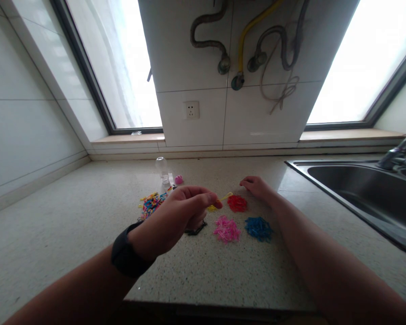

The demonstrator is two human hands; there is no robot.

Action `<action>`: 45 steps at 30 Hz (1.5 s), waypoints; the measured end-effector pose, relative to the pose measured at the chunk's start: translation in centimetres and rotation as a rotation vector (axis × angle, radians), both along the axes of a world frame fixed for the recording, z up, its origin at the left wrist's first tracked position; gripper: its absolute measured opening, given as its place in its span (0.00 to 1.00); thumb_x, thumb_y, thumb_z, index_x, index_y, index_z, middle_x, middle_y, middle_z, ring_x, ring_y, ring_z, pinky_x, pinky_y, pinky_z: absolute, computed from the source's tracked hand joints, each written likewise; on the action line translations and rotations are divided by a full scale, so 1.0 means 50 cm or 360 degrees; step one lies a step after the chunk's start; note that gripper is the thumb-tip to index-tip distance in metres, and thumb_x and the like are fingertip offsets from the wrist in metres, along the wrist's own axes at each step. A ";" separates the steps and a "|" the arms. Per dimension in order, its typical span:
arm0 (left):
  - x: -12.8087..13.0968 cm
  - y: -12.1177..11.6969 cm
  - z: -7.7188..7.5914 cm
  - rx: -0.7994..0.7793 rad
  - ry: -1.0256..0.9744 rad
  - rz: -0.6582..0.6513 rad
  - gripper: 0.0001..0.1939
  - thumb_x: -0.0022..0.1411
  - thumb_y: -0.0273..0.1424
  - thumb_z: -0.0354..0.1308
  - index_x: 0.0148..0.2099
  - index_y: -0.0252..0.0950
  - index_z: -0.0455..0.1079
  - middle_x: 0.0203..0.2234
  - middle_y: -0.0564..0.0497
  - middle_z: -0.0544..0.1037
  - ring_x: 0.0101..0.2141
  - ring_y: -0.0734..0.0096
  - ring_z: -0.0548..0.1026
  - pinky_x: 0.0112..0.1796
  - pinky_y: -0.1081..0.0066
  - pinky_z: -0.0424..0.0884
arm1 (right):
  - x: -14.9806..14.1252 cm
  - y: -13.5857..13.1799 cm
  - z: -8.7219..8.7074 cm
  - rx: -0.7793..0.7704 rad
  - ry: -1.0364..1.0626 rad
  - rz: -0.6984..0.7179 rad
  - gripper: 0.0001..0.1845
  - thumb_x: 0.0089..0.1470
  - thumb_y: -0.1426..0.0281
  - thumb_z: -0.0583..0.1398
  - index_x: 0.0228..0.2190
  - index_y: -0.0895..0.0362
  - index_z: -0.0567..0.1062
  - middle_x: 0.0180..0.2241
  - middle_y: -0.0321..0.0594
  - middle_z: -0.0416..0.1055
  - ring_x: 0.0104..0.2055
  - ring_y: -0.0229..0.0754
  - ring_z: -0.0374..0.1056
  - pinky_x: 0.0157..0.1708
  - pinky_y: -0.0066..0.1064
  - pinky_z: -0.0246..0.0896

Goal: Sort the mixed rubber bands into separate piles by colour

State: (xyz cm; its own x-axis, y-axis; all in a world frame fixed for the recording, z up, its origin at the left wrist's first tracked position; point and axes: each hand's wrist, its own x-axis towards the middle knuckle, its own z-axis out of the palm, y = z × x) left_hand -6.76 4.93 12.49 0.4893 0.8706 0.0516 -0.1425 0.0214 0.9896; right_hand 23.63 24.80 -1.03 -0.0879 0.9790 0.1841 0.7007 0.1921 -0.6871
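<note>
My left hand point(192, 205), with a black band on its wrist, pinches a small yellow plastic pin point(227, 196) with a looped end. It hangs over a yellow pile point(212, 208), partly covering it. A heap of mixed-colour pins point(152, 204) lies left of this hand, and a black pile point(196, 230) shows in part beneath it. Sorted piles of red pins point(237, 203), pink pins point(227, 229) and blue pins point(259, 229) lie to the right. Behind the red pile, my right hand point(254, 185) is low at the counter, fingers curled together; anything in them is too small to see.
A clear bottle point(162, 171) stands behind the mixed heap, with a small pink object point(179, 179) beside it. The steel sink point(345, 189) and its faucet point(397, 153) are at the right. A tiled wall with a socket point(191, 109) and hoses rises behind the speckled counter point(71, 225).
</note>
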 end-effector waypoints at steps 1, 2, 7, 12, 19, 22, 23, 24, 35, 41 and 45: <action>0.000 0.000 0.000 0.0005 -0.0004 0.0005 0.13 0.61 0.41 0.60 0.33 0.35 0.73 0.14 0.62 0.49 0.17 0.82 0.45 0.19 0.72 0.42 | 0.000 0.000 0.000 -0.0003 0.0006 0.0000 0.19 0.52 0.59 0.57 0.32 0.59 0.81 0.19 0.33 0.67 0.22 0.36 0.59 0.24 0.29 0.49; 0.001 0.000 0.000 0.0010 -0.0011 0.0006 0.14 0.61 0.41 0.60 0.33 0.35 0.73 0.14 0.62 0.50 0.17 0.82 0.45 0.19 0.73 0.43 | 0.001 0.001 -0.001 -0.0008 0.0013 -0.0003 0.18 0.52 0.60 0.57 0.32 0.59 0.81 0.18 0.33 0.66 0.22 0.36 0.59 0.24 0.29 0.49; 0.000 0.005 -0.005 0.0027 -0.0032 -0.0012 0.13 0.62 0.40 0.61 0.35 0.35 0.74 0.14 0.61 0.51 0.17 0.82 0.47 0.20 0.73 0.43 | -0.001 -0.001 0.001 -0.0030 0.0013 -0.0015 0.17 0.51 0.60 0.57 0.32 0.59 0.81 0.18 0.33 0.67 0.21 0.36 0.59 0.23 0.29 0.49; -0.021 0.052 -0.035 0.0473 0.0557 0.0255 0.17 0.64 0.44 0.58 0.40 0.34 0.76 0.17 0.59 0.56 0.20 0.79 0.51 0.21 0.72 0.47 | -0.005 -0.005 0.006 -0.0002 0.0008 -0.0025 0.16 0.51 0.61 0.58 0.31 0.59 0.81 0.19 0.34 0.68 0.22 0.37 0.60 0.23 0.29 0.50; -0.068 0.148 -0.117 0.0997 0.1246 0.0497 0.17 0.64 0.41 0.56 0.40 0.32 0.78 0.19 0.55 0.63 0.22 0.77 0.57 0.24 0.72 0.51 | -0.003 0.000 0.004 0.0009 -0.0025 0.0001 0.16 0.52 0.62 0.57 0.31 0.59 0.82 0.19 0.35 0.69 0.23 0.38 0.61 0.24 0.29 0.51; -0.075 0.164 -0.139 0.1048 0.1361 0.0483 0.17 0.65 0.41 0.55 0.40 0.32 0.78 0.20 0.54 0.68 0.23 0.76 0.60 0.25 0.73 0.54 | -0.006 -0.004 0.008 -0.0013 -0.0020 -0.0012 0.17 0.52 0.62 0.57 0.31 0.59 0.82 0.19 0.35 0.68 0.22 0.37 0.61 0.24 0.29 0.51; -0.076 0.166 -0.144 0.1065 0.1399 0.0472 0.18 0.65 0.41 0.55 0.41 0.32 0.78 0.20 0.53 0.69 0.22 0.76 0.61 0.25 0.73 0.54 | -0.007 -0.006 0.010 -0.0020 -0.0013 -0.0022 0.17 0.52 0.62 0.57 0.31 0.59 0.82 0.19 0.35 0.68 0.22 0.37 0.60 0.24 0.29 0.51; -0.076 0.167 -0.148 0.1084 0.1436 0.0462 0.18 0.66 0.41 0.54 0.41 0.33 0.79 0.20 0.53 0.70 0.22 0.76 0.62 0.25 0.73 0.55 | -0.009 -0.007 0.012 -0.0025 -0.0005 -0.0029 0.16 0.52 0.62 0.57 0.31 0.59 0.82 0.19 0.35 0.68 0.22 0.37 0.60 0.23 0.29 0.50; -0.061 0.157 -0.175 0.1313 0.1827 0.0429 0.17 0.68 0.42 0.53 0.44 0.38 0.79 0.26 0.46 0.78 0.29 0.66 0.74 0.34 0.69 0.65 | -0.014 -0.013 0.021 -0.0055 0.0016 -0.0059 0.16 0.51 0.63 0.57 0.31 0.59 0.81 0.19 0.35 0.68 0.21 0.36 0.59 0.22 0.29 0.50; -0.056 0.160 -0.185 0.1350 0.1928 0.0433 0.18 0.68 0.43 0.52 0.44 0.39 0.79 0.30 0.46 0.80 0.32 0.64 0.77 0.36 0.68 0.67 | -0.017 -0.013 0.024 -0.0040 0.0049 -0.0088 0.15 0.51 0.63 0.57 0.30 0.60 0.81 0.19 0.35 0.68 0.22 0.36 0.59 0.22 0.29 0.49; -0.055 0.163 -0.193 0.1368 0.1950 0.0426 0.16 0.68 0.42 0.53 0.45 0.41 0.79 0.32 0.46 0.81 0.34 0.62 0.78 0.36 0.67 0.67 | -0.016 -0.010 0.022 -0.0056 0.0015 -0.0093 0.16 0.52 0.63 0.57 0.31 0.59 0.81 0.19 0.36 0.68 0.22 0.36 0.59 0.22 0.29 0.49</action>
